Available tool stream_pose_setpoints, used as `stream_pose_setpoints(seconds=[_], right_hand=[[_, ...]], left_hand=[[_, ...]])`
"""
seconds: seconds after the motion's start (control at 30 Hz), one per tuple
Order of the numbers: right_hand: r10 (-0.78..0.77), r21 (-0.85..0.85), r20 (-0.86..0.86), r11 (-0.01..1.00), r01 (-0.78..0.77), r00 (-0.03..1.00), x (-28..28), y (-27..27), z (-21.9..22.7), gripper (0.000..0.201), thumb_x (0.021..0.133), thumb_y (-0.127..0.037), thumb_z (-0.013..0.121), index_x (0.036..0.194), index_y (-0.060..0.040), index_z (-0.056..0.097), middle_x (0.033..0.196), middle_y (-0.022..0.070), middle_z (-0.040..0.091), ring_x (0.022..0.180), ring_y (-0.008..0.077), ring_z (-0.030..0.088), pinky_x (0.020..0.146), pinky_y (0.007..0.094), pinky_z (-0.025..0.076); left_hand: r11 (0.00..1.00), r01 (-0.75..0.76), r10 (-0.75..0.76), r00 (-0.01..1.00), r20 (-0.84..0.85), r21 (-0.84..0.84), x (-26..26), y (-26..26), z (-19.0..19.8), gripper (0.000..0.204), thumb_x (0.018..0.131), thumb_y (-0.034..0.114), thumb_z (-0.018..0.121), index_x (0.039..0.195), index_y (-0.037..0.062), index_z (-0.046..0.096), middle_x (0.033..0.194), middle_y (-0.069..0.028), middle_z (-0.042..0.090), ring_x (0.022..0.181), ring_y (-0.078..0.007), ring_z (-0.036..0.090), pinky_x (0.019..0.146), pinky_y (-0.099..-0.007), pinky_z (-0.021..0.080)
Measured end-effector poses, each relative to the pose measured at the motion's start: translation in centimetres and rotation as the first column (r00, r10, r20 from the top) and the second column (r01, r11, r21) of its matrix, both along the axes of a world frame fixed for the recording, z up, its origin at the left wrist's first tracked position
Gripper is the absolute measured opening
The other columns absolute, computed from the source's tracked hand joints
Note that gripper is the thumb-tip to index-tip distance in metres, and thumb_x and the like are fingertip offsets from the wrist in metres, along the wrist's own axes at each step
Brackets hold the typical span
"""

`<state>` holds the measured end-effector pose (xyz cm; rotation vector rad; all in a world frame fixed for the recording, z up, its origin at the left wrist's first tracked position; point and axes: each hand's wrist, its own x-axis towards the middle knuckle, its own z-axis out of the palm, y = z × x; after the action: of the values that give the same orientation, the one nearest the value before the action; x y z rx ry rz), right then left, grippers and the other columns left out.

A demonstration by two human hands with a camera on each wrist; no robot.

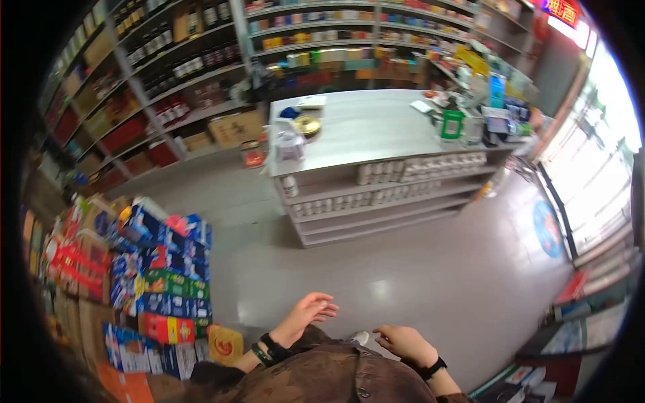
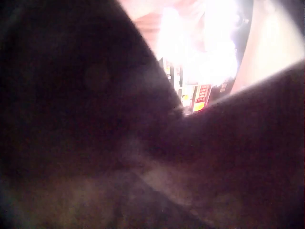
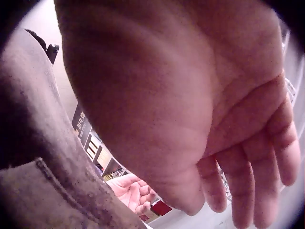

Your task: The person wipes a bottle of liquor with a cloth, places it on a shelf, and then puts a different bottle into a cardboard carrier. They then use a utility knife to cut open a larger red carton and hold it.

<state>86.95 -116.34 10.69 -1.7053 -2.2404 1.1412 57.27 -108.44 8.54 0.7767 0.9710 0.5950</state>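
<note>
My left hand [image 1: 308, 318] hangs in front of my body with loosely bent fingers and holds nothing. A dark band circles that wrist. To its right, my right hand [image 1: 406, 344] is also free of any object, a black band on its wrist. In the right wrist view the palm of the right hand [image 3: 190, 109] fills the picture, its fingers relaxed and pointing down, and the left hand [image 3: 132, 192] shows small beyond it. Dark cloth hides most of the left wrist view. My brown patterned shirt [image 1: 322, 376] lies just behind both hands.
Ahead is a counter [image 1: 363, 127] with a green QR-code sign [image 1: 451, 125], a gold round tin [image 1: 307, 125] and white bottles on its shelves. Stacked colourful boxes [image 1: 175, 282] stand at left. Shelves of bottles [image 1: 188, 67] line the back. A bright doorway [image 1: 591, 148] is at right.
</note>
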Motion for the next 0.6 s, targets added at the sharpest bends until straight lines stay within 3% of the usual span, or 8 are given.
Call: stream_pose_setpoints(seconds=[0.23,0.37,0.43,0.6], right_hand=[[-0.151,-0.014,0.034,0.988,0.152,0.988,-8.2,3.3,1.6,0.029,0.096,-0.027,0.051,0.114,-0.0097,0.064,0.106,0.0128,0.069,0.098,0.033,0.065,0.083,0.0426,0.053],[-0.021,-0.103,0.015,0.994,0.022,1.0,-17.0,7.0,2.4,0.028,0.096,-0.025,0.052,0.115,-0.0098,0.064,0.108,0.0128,0.069,0.102,0.0323,0.065,0.085,0.0417,0.052],[-0.044,-0.176,-0.063,0.984,0.032,0.997,-19.7,9.1,-1.0,0.028,0.095,-0.024,0.054,0.116,-0.0101,0.064,0.107,0.0126,0.069,0.101,0.032,0.065,0.084,0.0413,0.053],[0.18,-0.188,0.015,0.967,-0.174,0.984,-29.1,15.4,1.0,0.03,0.094,-0.025,0.056,0.119,-0.0115,0.064,0.104,0.0119,0.07,0.099,0.0304,0.066,0.084,0.0389,0.052]], left_hand=[[0.989,0.137,-0.14,0.989,0.043,0.063,-5.8,4.6,-0.2,0.027,0.104,0.02,0.047,0.128,0.0067,0.052,0.12,-0.0102,0.066,0.108,-0.0176,0.063,0.09,-0.0299,0.049],[0.995,0.024,-0.032,0.996,0.085,0.098,-13.7,8.3,-1.1,0.032,0.103,0.024,0.05,0.129,0.0049,0.052,0.12,-0.0102,0.065,0.108,-0.0174,0.063,0.09,-0.0295,0.049],[0.99,-0.048,0.036,0.995,0.092,0.13,-17.7,10.1,-1.6,0.034,0.103,0.028,0.051,0.129,0.0062,0.052,0.119,-0.0085,0.065,0.107,-0.0161,0.062,0.09,-0.0301,0.047],[0.969,-0.179,0.165,0.982,0.095,0.168,-28.0,11.2,-2.3,0.032,0.103,0.028,0.049,0.129,0.0091,0.053,0.118,-0.0057,0.065,0.105,-0.0146,0.062,0.088,-0.0307,0.046]])
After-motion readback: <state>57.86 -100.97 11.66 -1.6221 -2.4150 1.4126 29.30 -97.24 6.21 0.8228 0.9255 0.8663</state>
